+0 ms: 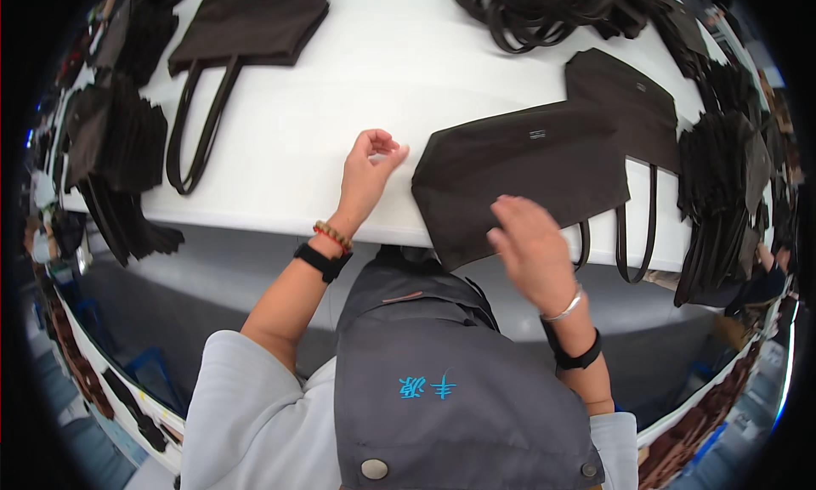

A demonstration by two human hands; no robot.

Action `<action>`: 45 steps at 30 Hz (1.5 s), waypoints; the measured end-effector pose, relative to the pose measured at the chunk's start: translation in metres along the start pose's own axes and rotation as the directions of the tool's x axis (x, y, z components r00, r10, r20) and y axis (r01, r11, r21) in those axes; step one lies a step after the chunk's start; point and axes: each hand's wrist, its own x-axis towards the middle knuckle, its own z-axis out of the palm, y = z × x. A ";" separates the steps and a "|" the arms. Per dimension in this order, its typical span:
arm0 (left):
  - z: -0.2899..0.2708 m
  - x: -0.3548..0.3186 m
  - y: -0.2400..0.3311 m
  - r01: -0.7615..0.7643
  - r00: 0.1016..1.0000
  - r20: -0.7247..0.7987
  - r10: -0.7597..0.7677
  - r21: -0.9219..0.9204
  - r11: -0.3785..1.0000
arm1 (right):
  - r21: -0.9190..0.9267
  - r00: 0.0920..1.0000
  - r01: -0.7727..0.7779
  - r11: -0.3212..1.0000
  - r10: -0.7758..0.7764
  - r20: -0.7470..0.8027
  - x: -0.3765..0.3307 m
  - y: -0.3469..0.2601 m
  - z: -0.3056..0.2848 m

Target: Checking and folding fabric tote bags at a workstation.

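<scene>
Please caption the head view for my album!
Right hand near a dark bag, left hand over the white table.

Tabletop (pixel 289 99) passable between left bag (pixel 255 22), near bag (pixel 510 163); strap heap (pixel 531 14) blocks far right.

Your bag workshop
Piled dark-brown fabric tote bags (pixel 116 140) flank your broad white worktable (pixel 285 120); you wear a grey cloth apron (pixel 459 347).

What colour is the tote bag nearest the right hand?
Dark brown; the tote bag shows best in the head view.
</scene>
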 end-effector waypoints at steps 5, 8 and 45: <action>-0.009 -0.052 -0.017 -0.058 0.998 0.037 0.053 0.137 0.989 | 0.018 0.991 0.005 1.000 -0.003 -0.134 0.069 0.030 0.015; 0.001 -0.055 -0.020 -0.095 0.995 0.004 0.095 0.118 0.988 | -0.032 0.987 0.142 0.989 -0.144 -0.070 0.110 0.039 0.043; 0.000 -0.022 -0.017 -0.064 0.959 0.283 -0.010 0.253 0.965 | -0.024 0.974 0.212 0.977 -0.209 0.090 0.137 0.080 0.129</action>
